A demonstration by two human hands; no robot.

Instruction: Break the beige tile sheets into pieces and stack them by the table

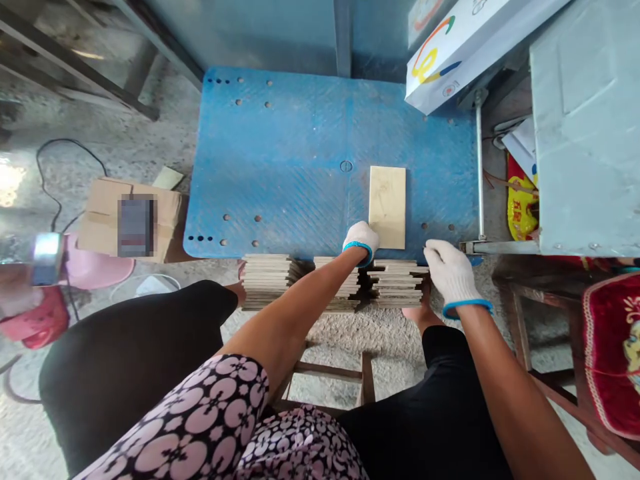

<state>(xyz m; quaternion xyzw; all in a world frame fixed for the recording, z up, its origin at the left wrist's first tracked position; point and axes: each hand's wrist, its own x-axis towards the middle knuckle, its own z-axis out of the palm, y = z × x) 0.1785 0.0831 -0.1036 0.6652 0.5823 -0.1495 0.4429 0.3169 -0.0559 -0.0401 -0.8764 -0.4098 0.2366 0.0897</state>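
A pale yellow rectangular board point(388, 200) lies flat on the blue platform point(300, 147), right of its middle. My left hand point(361, 237), in a white glove with a blue cuff, is closed at the board's lower left edge; its fingertips are partly hidden. To the right of the board, clear of it, my right hand point(450, 270) hangs over the platform's near edge in a matching glove, fingers loosely bent and nothing visible in them. Stacks of thin boards stand along that edge: a left stack point(267, 283), a middle stack point(345, 287) partly behind my forearm, and a right stack point(397, 283).
A white printed box point(450, 67) overhangs the platform's back right corner. Beside it stands a grey metal cabinet point(585, 147) with a metal rod point(481, 167). On the floor at left is a cardboard box point(103, 220). A wooden stool with a red cushion point(613, 353) is at right.
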